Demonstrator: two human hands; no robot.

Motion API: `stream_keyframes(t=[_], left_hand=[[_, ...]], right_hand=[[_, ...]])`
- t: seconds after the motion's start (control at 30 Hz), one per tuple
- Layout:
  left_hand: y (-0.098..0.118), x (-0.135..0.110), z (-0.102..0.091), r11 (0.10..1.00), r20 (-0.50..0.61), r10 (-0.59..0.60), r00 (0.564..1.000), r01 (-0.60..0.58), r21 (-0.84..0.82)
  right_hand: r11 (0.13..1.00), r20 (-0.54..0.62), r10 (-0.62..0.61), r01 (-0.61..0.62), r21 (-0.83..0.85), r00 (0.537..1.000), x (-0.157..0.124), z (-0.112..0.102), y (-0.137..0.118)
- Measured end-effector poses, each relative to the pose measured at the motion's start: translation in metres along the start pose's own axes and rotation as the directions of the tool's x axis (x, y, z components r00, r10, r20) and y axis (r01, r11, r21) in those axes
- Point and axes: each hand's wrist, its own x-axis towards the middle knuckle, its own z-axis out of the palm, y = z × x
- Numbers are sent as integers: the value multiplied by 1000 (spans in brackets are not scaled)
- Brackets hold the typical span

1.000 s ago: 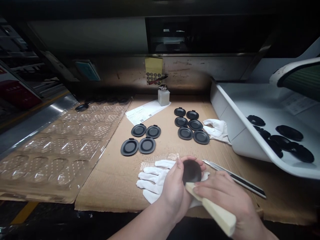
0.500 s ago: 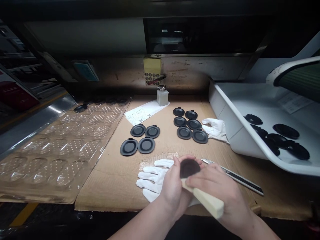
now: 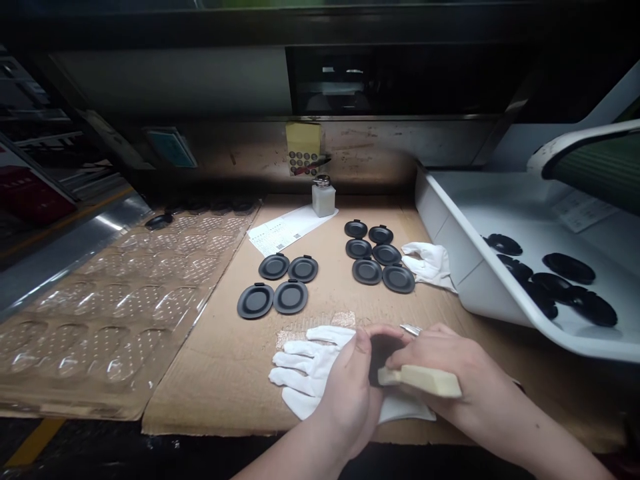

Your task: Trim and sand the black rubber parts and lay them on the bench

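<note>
My left hand (image 3: 351,390) is closed round the edge of a dark oval lid (image 3: 381,352), which is tilted and partly hidden by the fingers. My right hand (image 3: 460,367) grips a cream-coloured tapered bar (image 3: 431,381), its narrow end against or very close to the lid. A white glove (image 3: 304,365) lies under and left of my hands. Just beyond the right hand shows the metal tip of a utility knife (image 3: 411,330), the rest mostly covered. Two groups of black lids, one at left centre (image 3: 291,297) and one at right centre (image 3: 367,271), lie on the cardboard.
A clear blister tray (image 3: 125,293) covers the left side, with black parts (image 3: 159,221) at its far end. A white bin (image 3: 453,230) holding black parts stands right, beside another glove (image 3: 430,262). A pump bottle (image 3: 324,199) stands on a paper sheet (image 3: 285,230) behind.
The cream bar has swung from slanting down to the right to nearly level. The lid has tipped more edge-on, and my right hand now covers most of the knife.
</note>
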Motion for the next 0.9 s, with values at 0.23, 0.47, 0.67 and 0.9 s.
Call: stream_keyframes(t=[0.23, 0.47, 0.67, 0.9], left_hand=[[-1, 0, 0, 997, -55, -16, 998, 12, -74], [0, 1, 0, 989, -18, -1, 1000, -1, -146], [-2, 2, 1, 991, -4, 28, 1000, -28, -134], [-3, 2, -1, 993, -85, -2, 996, -8, -115]], right_hand=[[996, -477, 53, -14, 84, 878, -9, 24, 6], [932, -702, 232, -361, -39, 673, -47, 7, 9], [967, -360, -182, 100, -234, 915, -39, 29, -6], [942, -361, -256, 146, -303, 897, -22, 11, 18]])
